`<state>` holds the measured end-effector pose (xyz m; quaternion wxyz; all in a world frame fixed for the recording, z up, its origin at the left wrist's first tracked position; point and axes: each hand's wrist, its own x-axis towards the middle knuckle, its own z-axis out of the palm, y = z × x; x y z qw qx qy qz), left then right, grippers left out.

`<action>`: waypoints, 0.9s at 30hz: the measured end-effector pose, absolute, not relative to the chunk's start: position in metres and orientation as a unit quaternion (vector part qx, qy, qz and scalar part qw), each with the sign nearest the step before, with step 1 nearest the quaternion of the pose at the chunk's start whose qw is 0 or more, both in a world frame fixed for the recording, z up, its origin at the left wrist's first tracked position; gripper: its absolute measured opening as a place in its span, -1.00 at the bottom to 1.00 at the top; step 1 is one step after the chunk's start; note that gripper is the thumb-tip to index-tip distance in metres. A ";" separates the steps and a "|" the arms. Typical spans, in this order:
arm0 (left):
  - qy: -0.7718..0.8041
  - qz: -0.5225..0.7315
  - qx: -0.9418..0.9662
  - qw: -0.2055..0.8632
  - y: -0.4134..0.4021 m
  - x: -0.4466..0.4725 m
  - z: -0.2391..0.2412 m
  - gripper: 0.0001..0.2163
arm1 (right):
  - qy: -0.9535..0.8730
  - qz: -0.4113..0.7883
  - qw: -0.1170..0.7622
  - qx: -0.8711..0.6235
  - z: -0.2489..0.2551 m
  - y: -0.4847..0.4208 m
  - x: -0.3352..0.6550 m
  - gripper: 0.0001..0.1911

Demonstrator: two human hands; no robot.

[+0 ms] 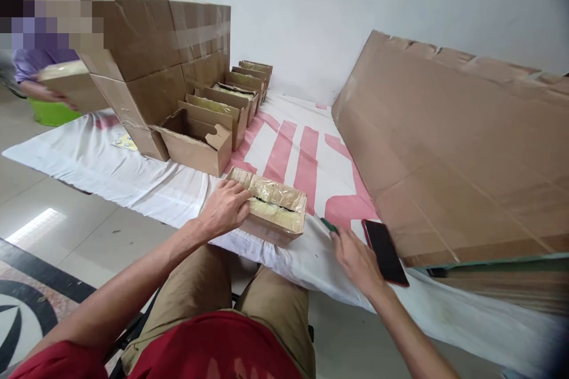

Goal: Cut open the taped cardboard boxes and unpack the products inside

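Note:
A small taped cardboard box (275,204) lies on the white and pink sheet (284,148) in front of me. My left hand (224,208) rests on its left end, fingers curled over the top edge. My right hand (355,260) lies to the right of the box, closed around a thin green tool (329,225) whose tip sticks out toward the box. A dark phone with a red edge (386,251) lies just right of that hand.
A row of small open boxes (222,112) runs back along a big carton (155,53). A large flat cardboard sheet (457,148) leans at the right. Another person's arm at far left holds a box (73,84).

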<state>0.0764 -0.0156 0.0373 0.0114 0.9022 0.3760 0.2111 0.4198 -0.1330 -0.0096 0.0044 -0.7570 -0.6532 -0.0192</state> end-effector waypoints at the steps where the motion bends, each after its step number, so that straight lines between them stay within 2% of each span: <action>1: 0.365 0.165 0.916 0.009 -0.013 0.079 0.042 -0.78 | -0.659 -0.023 -0.014 -0.752 -0.021 -0.134 0.415 -0.61; 3: 0.347 0.102 0.932 0.003 -0.008 0.084 0.050 -0.79 | -0.675 -0.019 -0.027 -0.737 -0.031 -0.131 0.409 -0.67; 5: 0.336 0.073 0.939 0.004 -0.003 0.087 0.055 -0.79 | -0.700 -0.014 0.007 -0.714 -0.024 -0.125 0.406 -0.70; 10: 0.332 0.075 0.936 0.086 0.009 0.088 0.055 -0.75 | -0.757 -0.024 0.222 -0.614 0.034 -0.086 0.382 -0.66; 14: 0.364 0.170 0.907 0.122 0.010 0.088 0.055 -0.70 | -0.778 0.100 0.197 -0.588 0.065 -0.046 0.354 -0.67; 18: 0.332 0.266 0.905 0.015 -0.013 0.082 0.060 -0.85 | -0.726 0.274 0.229 -0.588 0.061 -0.021 0.356 -0.64; 22: 0.266 0.321 0.907 -0.062 -0.047 0.068 0.055 -0.90 | -0.698 0.299 0.256 -0.598 0.044 -0.014 0.369 -0.63; 24: 0.253 0.347 0.902 -0.051 -0.057 0.061 0.051 -0.90 | -0.686 0.298 0.266 -0.608 0.039 -0.018 0.370 -0.65; 27: 0.259 0.351 0.899 -0.023 -0.061 0.057 0.047 -0.86 | -0.671 0.279 0.325 -0.605 0.047 -0.037 0.372 -0.63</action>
